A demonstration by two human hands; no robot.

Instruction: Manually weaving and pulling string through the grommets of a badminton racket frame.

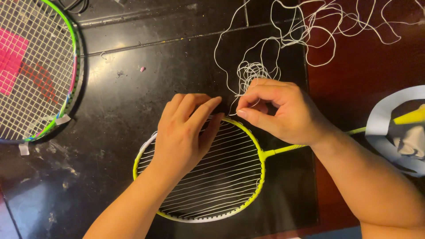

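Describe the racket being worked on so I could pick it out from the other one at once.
On the dark tabletop, look to the middle, under the left hand and beside the right hand. The yellow-framed racket lies there. Unlike the fully strung green racket at the top left, it carries only parallel strings one way, with loose white string trailing off.

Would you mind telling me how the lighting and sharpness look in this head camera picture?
Head view: warm, dim light; soft glare patches on the glossy dark floor at lower left; left hand and right hand are evenly lit and sharp on the yellow racket; the loose white string stays crisp; the strung racket at upper left bows slightly toward the edge.
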